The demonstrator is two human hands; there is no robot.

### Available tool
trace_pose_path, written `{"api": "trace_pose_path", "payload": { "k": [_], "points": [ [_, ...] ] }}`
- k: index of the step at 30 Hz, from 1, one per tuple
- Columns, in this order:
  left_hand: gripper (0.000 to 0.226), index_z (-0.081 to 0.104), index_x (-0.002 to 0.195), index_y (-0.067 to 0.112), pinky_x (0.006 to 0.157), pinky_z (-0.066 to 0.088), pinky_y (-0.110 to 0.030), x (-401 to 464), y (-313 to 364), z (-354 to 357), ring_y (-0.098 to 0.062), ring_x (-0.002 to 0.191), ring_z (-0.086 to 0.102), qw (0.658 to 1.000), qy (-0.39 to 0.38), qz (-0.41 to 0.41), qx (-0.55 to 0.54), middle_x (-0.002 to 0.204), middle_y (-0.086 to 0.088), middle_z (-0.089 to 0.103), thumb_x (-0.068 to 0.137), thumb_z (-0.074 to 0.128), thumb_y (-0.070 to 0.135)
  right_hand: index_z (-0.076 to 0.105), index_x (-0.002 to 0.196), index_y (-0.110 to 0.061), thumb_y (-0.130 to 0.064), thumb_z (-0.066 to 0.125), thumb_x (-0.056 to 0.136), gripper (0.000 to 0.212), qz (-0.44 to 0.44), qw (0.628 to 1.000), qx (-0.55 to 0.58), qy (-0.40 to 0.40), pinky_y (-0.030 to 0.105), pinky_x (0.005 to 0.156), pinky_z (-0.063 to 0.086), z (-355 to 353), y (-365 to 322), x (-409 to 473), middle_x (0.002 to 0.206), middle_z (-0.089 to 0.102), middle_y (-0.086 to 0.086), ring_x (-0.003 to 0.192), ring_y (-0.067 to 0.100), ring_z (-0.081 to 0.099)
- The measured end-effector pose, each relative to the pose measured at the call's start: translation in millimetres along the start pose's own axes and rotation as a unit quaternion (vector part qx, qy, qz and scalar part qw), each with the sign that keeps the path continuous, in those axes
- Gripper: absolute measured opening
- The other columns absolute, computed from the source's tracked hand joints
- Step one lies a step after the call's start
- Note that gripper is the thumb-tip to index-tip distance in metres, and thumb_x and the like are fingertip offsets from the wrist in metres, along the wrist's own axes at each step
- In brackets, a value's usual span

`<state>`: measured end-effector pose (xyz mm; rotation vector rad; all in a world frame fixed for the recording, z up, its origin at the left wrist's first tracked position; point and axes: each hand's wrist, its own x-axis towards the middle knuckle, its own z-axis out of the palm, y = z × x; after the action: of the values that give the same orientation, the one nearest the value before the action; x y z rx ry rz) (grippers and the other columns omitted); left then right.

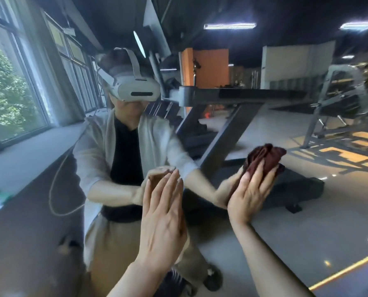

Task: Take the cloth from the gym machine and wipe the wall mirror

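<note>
mirror [50,146] flush against both hands [161,221]

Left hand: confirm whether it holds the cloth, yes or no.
No: the left hand lies flat on the mirror, fingers straight, while the right hand presses the cloth.
</note>
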<state>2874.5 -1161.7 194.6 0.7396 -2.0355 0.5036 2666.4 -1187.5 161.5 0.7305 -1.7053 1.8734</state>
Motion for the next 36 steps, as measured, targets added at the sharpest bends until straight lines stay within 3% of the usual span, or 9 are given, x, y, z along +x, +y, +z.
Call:
{"api": "trace_pose_path", "payload": {
  "k": [5,10,13,15,20,25,27,32,36],
  "points": [
    [0.058,0.049,0.144,0.004,0.118,0.025,-0.057,27,4,0,-0.027,0.146,0.034,0.999,-0.010,0.039,0.004,0.155,-0.012,0.040,0.086,0.050,0.009,0.045,0.150,-0.011,-0.041,0.027,0.109,0.054,-0.119,0.992,-0.013,-0.047,0.054,0.120,0.024,6,-30,-4,0.162,0.025,0.024,0.148,0.045,0.022],
    [0.060,0.049,0.145,0.004,0.121,0.015,-0.058,65,-20,-35,-0.027,0.146,0.033,0.998,0.040,0.032,0.039,0.154,-0.012,0.042,0.086,0.055,0.012,0.039,0.155,-0.015,-0.043,0.026,0.103,0.060,-0.021,0.999,0.015,0.022,0.058,0.120,0.022,17,-106,111,0.164,0.022,0.022,0.150,0.046,0.020],
    [0.055,0.047,0.145,0.003,0.122,0.014,-0.056,80,-40,-60,-0.027,0.144,0.033,0.995,0.090,-0.010,0.048,0.151,-0.015,0.045,0.093,0.043,0.018,0.042,0.153,-0.016,-0.037,0.034,0.104,0.054,-0.157,0.987,0.017,0.015,0.060,0.119,0.024,34,-178,107,0.162,0.026,0.022,0.149,0.047,0.022],
    [0.054,0.050,0.143,0.000,0.120,0.015,-0.056,89,-50,-74,-0.029,0.140,0.033,0.990,0.129,-0.040,0.051,0.148,-0.018,0.048,0.091,0.045,0.014,0.042,0.153,-0.019,-0.036,0.037,0.105,0.052,-0.280,0.960,0.022,-0.026,0.057,0.122,0.019,40,-217,79,0.163,0.027,0.019,0.149,0.045,0.022],
    [0.055,0.052,0.142,0.002,0.122,0.015,-0.053,103,-76,-100,-0.031,0.134,0.039,0.983,0.170,-0.036,0.064,0.144,-0.017,0.051,0.087,0.053,0.008,0.033,0.156,-0.025,-0.035,0.036,0.106,0.051,-0.581,0.801,-0.023,-0.144,0.047,0.127,0.007,26,-205,73,0.166,0.022,0.012,0.153,0.036,0.018],
    [0.056,0.053,0.141,0.006,0.119,0.018,-0.060,127,-91,-119,-0.032,0.135,0.043,0.982,0.153,0.008,0.112,0.144,-0.013,0.052,0.085,0.053,0.006,0.041,0.153,-0.012,-0.037,0.028,0.105,0.056,-0.210,0.977,-0.021,0.012,0.061,0.119,0.022,33,-219,163,0.162,0.027,0.022,0.150,0.043,0.022],
    [0.054,0.057,0.137,0.003,0.120,0.017,-0.059,143,-89,-122,-0.031,0.135,0.043,0.981,0.153,0.014,0.122,0.142,-0.014,0.055,0.084,0.054,0.005,0.038,0.155,-0.010,-0.041,0.025,0.106,0.059,-0.223,0.975,0.001,-0.002,0.060,0.121,0.019,41,-257,143,0.162,0.025,0.024,0.150,0.045,0.020],
    [0.047,0.059,0.134,0.000,0.123,0.012,-0.054,158,-89,-126,-0.030,0.134,0.043,0.977,0.166,0.025,0.129,0.140,-0.014,0.056,0.088,0.050,0.006,0.029,0.158,-0.014,-0.036,0.034,0.107,0.056,-0.494,0.862,-0.038,-0.105,0.048,0.126,0.007,36,-223,94,0.166,0.016,0.019,0.155,0.034,0.008],
    [0.051,0.057,0.136,0.000,0.121,0.016,-0.057,152,-93,-126,-0.029,0.134,0.043,0.975,0.161,0.034,0.152,0.140,-0.013,0.057,0.085,0.052,0.005,0.037,0.154,-0.005,-0.037,0.030,0.106,0.058,-0.262,0.965,-0.019,-0.009,0.057,0.121,0.020,34,-224,132,0.163,0.023,0.024,0.151,0.042,0.018]
  ]
}}
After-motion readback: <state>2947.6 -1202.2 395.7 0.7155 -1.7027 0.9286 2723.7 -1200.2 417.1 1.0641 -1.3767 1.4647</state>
